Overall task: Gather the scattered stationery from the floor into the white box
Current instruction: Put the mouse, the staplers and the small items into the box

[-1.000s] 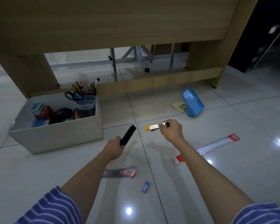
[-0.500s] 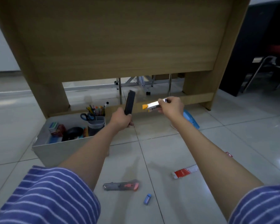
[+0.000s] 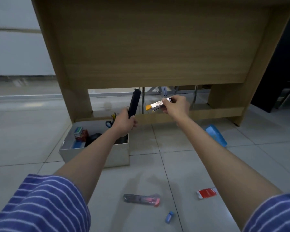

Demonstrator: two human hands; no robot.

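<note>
Sitting on grey tile floor against wood desk, white box w/ stationery lies left. Left hand fingers wrapped round upright black stapler above box's right edge. Right hand pinches silver-orange cutter. Open floor btwn arms holds grey-pink cutter, blue eraser, red-ended ruler.
</note>
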